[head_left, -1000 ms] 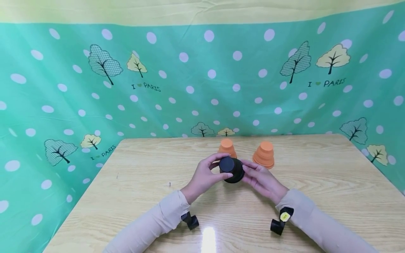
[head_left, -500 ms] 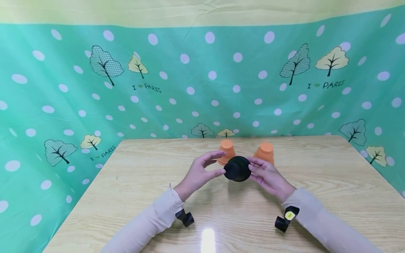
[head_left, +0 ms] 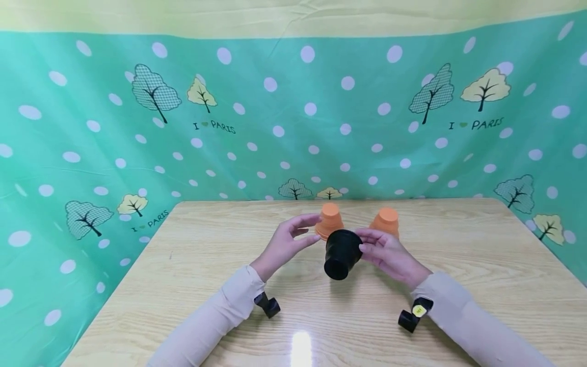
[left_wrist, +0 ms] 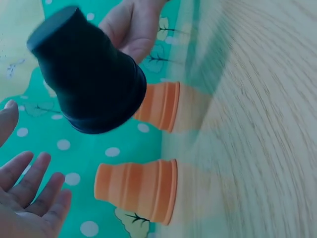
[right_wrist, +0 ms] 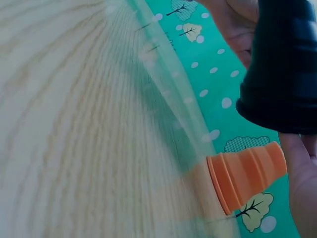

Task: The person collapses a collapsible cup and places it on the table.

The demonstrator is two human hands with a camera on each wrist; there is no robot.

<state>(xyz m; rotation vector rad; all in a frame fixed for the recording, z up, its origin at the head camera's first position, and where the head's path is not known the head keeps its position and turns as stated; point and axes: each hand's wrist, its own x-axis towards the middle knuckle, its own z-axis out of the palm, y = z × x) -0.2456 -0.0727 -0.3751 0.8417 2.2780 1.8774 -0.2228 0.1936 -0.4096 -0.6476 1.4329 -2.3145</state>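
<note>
A black stepped flower pot [head_left: 341, 253] is held above the table, its narrow end tilted toward me in the head view. My right hand [head_left: 386, 257] pinches its wide rim between thumb and fingers from the right. To the left of the pot, my left hand [head_left: 285, 248] is apart from it, thumb and fingers spread with nothing between them. The left wrist view shows those spread fingers [left_wrist: 30, 183] below the black pot [left_wrist: 91, 74]. In the right wrist view the black pot [right_wrist: 282, 74] hides part of both hands.
Two orange stepped pots stand upside down toward the back of the wooden table [head_left: 220, 255]: the left pot [head_left: 331, 218] behind my left fingertips, the right pot [head_left: 387, 219] behind my right hand. A green dotted cloth [head_left: 257, 112] hangs behind the table.
My left hand has let go of the black pot and drawn back left. In my right hand the pot has tipped, its narrow end swinging down toward me.
</note>
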